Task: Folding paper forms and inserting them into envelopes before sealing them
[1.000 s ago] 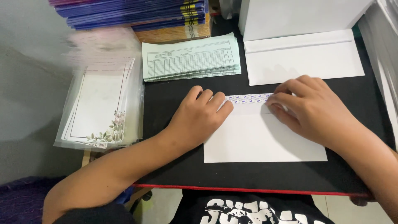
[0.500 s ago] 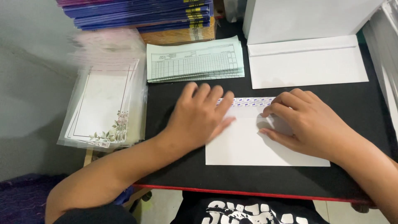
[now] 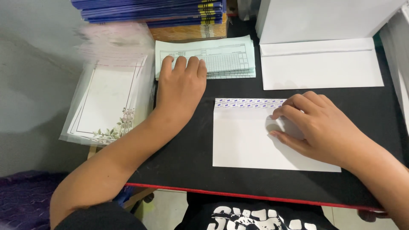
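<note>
Landmark: plain white paper envelope (image 3: 255, 140), lying flat near the front edge of the black desk mat with a red front trim (image 3: 191, 140); every place below is given from it.

Envelope state: flap side up, with a patterned adhesive strip (image 3: 247, 102) bare along its top edge. Likely kept face-up so the opening is within reach.

Right hand (image 3: 317, 127): resting on the envelope's upper right part, fingers curled, fingertips pressing near the strip. It looks to pin the paper so it cannot slide; nothing is clasped inside it.

Left hand (image 3: 181, 85): up and to the left of the envelope, clear of it. Palm down, fingers spread flat, their tips lying on the pale green stack of printed ruled forms (image 3: 221, 57). Flat and loose, not yet pinching a sheet.

Green forms: beyond the envelope's top left corner, squared up, an easy reach for that hand.

Spare envelopes: white stack (image 3: 321, 64) directly beyond the landmark, well apart, flaps along the far edge.

Clear sleeves: plastic packets of white floral-bordered cards (image 3: 106, 102), far left of the envelope, hanging past the mat's edge.

Notebooks: blue-spined pile (image 3: 149, 8), far beyond and left, behind the forms.

Right margin: more white sheets at the frame edge; too little shows to say what kind.
</note>
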